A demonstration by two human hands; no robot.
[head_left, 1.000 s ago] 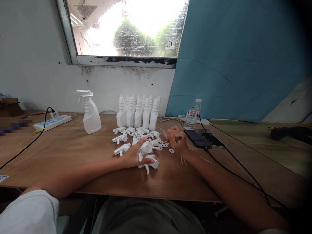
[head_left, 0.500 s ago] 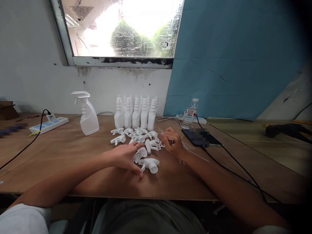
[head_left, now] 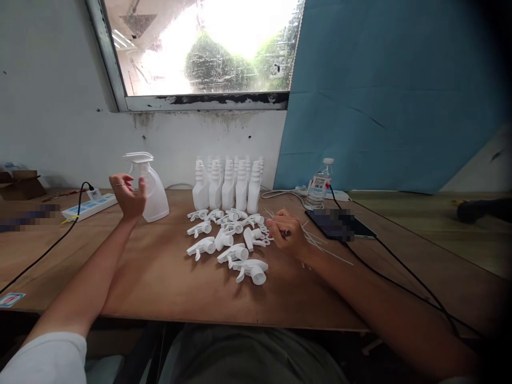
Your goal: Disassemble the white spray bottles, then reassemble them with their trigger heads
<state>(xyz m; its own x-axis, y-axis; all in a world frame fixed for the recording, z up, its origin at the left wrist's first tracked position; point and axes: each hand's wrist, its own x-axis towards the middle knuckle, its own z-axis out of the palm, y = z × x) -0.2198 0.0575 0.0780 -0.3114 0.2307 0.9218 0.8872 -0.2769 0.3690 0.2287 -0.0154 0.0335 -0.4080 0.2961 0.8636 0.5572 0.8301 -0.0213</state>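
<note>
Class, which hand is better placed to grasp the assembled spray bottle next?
Likely the left hand: it is beside the spray bottle and looks empty; the right hand, farther off, holds a dark object.

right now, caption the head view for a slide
Left hand near a spray bottle, right hand beside scattered white trigger heads, bottles standing behind.

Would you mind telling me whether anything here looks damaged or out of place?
The window frame looks damaged along its lower edge, with dark, ragged patches; the wall below is stained. Spray heads lie at mixed angles on the table, with no visible spill.
</note>
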